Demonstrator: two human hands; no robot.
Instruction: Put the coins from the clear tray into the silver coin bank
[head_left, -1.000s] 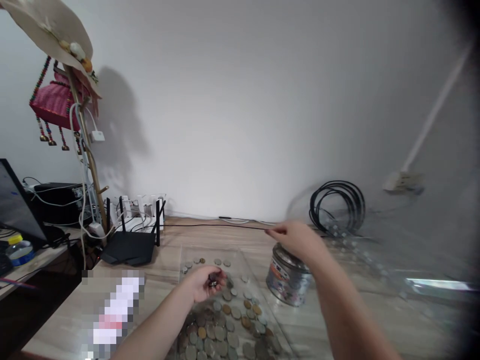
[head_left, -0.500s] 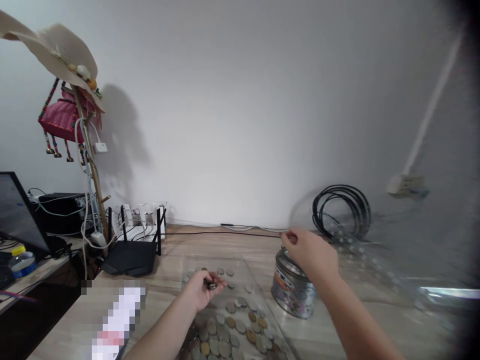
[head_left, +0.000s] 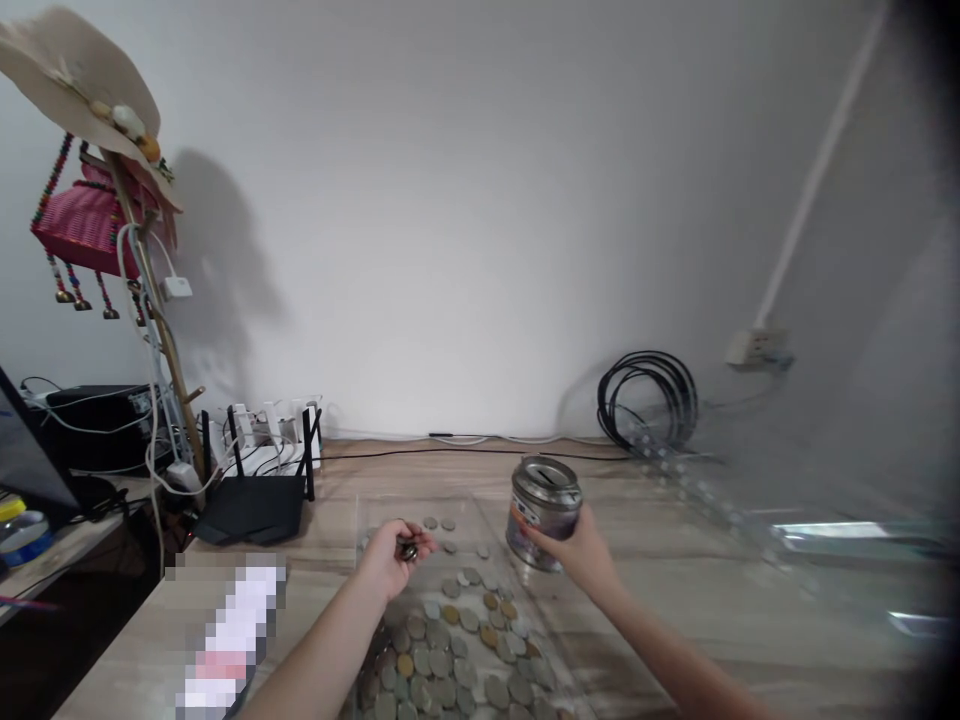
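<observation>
My left hand [head_left: 391, 556] is curled palm-up over the far end of a clear tray [head_left: 360, 520] and holds a few small coins in its fingers. Many coins [head_left: 450, 650], silver and brass coloured, lie spread flat in the tray below it. My right hand [head_left: 576, 552] grips the lower side of a round metal tin [head_left: 544, 498] with a slot in its lid, just right of the tray. The tin stands upright on the wooden table [head_left: 675, 610].
A black router [head_left: 255, 500] and a power strip with cables sit at the back left. A coil of black cable [head_left: 649, 400] leans on the wall at the back right. A stand with a hat [head_left: 79, 80] and a pink bag [head_left: 79, 220] rises at the left.
My right hand came down from above the tin's lid to grip its side, and the tin now sits a little further left. My left hand stayed put with its coins.
</observation>
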